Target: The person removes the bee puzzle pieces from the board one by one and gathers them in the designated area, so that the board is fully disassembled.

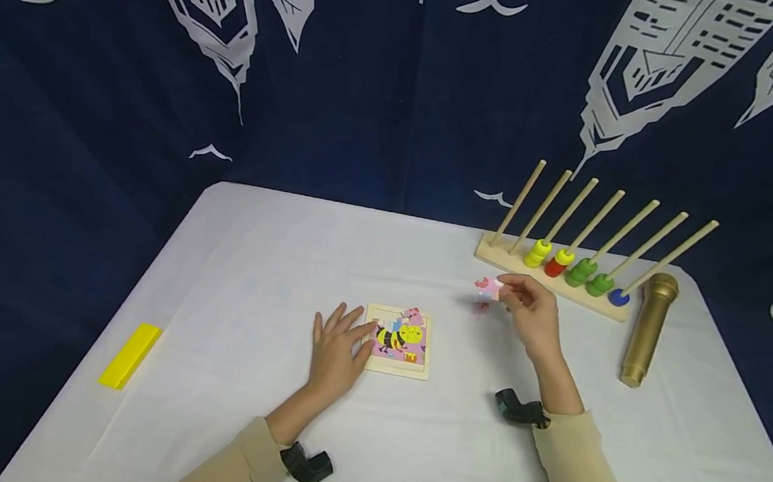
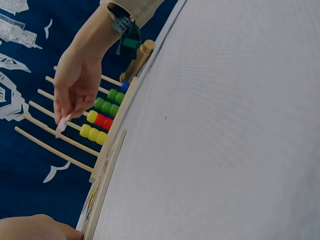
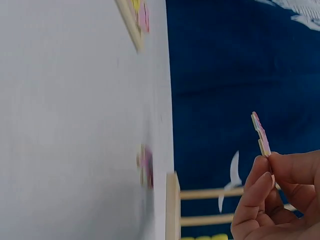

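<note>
Between thumb and fingers, my right hand (image 1: 532, 313) pinches a thin pink puzzle piece (image 1: 488, 288), raised above the table. In the right wrist view that puzzle piece (image 3: 261, 134) is seen nearly edge-on. A second puzzle piece (image 1: 481, 307) lies on the table below it. My left hand (image 1: 336, 354) is spread flat on the left, its thumb and index finger at the left edge of a wooden bee puzzle (image 1: 395, 371). Inside the puzzle's frame, a pink piece (image 1: 413, 316) sits askew near the top edge. The upper left of the frame shows bare wood.
A wooden bead rack (image 1: 591, 298) with upright pegs and coloured beads stands at the back right. Beside it lies a gold-brown cylinder (image 1: 648, 330). A yellow block (image 1: 131, 356) is on the table's left side. A dark blue printed curtain (image 1: 341, 132) hangs behind the table.
</note>
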Tool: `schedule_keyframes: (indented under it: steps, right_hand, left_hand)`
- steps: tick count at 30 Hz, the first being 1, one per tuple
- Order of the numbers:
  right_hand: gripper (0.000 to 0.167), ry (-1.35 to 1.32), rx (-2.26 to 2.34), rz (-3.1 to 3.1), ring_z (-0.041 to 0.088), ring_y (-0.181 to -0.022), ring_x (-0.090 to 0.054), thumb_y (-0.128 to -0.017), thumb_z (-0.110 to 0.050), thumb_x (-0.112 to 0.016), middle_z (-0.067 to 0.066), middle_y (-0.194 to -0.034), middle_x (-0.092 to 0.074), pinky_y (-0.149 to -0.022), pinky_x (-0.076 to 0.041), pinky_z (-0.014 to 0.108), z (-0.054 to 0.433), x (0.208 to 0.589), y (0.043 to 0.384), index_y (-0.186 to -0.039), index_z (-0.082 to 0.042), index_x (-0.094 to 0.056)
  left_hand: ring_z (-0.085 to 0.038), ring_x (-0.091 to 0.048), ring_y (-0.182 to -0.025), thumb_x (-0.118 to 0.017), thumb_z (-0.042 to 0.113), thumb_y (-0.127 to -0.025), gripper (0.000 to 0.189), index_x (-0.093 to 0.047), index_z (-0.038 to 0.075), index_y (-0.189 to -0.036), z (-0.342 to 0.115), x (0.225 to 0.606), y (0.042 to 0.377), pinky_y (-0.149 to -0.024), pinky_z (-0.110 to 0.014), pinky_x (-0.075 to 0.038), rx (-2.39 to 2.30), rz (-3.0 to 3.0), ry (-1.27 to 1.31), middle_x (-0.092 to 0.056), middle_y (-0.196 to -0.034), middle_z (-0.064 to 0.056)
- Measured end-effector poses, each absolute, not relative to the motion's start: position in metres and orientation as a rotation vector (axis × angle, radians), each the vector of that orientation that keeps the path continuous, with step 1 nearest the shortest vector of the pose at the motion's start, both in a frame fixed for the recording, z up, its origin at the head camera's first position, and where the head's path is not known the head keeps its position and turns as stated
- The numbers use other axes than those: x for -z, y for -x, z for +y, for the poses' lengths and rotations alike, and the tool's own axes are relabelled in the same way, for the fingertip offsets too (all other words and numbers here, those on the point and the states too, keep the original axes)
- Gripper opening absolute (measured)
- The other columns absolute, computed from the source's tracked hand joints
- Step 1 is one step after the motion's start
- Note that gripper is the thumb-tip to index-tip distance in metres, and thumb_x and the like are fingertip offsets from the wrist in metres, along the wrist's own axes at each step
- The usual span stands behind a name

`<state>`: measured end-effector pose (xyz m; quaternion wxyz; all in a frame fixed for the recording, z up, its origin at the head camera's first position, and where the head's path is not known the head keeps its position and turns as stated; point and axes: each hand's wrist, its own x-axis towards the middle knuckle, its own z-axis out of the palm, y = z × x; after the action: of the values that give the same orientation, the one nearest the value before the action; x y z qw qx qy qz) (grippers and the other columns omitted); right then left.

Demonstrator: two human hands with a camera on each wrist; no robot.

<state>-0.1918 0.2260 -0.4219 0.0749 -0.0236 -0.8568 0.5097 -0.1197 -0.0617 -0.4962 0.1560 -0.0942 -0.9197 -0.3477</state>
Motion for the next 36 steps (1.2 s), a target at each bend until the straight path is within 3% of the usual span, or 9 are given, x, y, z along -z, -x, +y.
schedule_keyframes:
  steps: [8,16,36]
  right_hand:
    - [0.026,0.247,-1.412,-2.651,0.013,-0.084,-0.055,-0.099,-0.009,-0.053,0.016,-0.108,-0.063,-0.068,-0.049,0.015,0.26,0.427,0.191,-0.121,0.0,-0.064]
    - [0.025,0.264,-1.436,-2.711,0.006,-0.077,-0.052,-0.097,-0.008,-0.057,0.004,-0.096,-0.06,-0.064,-0.047,0.013,0.271,0.444,0.198,-0.119,0.001,-0.065]
    - [0.023,0.207,-1.226,-2.853,0.02,-0.079,-0.053,-0.095,-0.007,-0.056,0.019,-0.097,-0.066,-0.06,-0.045,0.018,0.273,0.465,0.202,-0.113,0.003,-0.068]
  left_hand:
    - [-0.042,-0.039,-0.139,-0.071,0.015,-0.087,0.028,-0.073,0.008,-0.114,-0.063,0.498,0.119,-0.113,-0.07,-0.012,0.991,-2.634,0.266,-0.058,-0.137,-0.018]
    - [-0.042,-0.039,-0.138,-0.071,0.014,-0.087,0.028,-0.073,0.007,-0.114,-0.064,0.498,0.12,-0.112,-0.07,-0.012,0.992,-2.63,0.276,-0.058,-0.136,-0.019]
    - [-0.043,-0.04,-0.138,-0.072,0.013,-0.086,0.028,-0.073,0.007,-0.113,-0.062,0.499,0.119,-0.112,-0.071,-0.012,1.004,-2.619,0.271,-0.059,-0.135,-0.019]
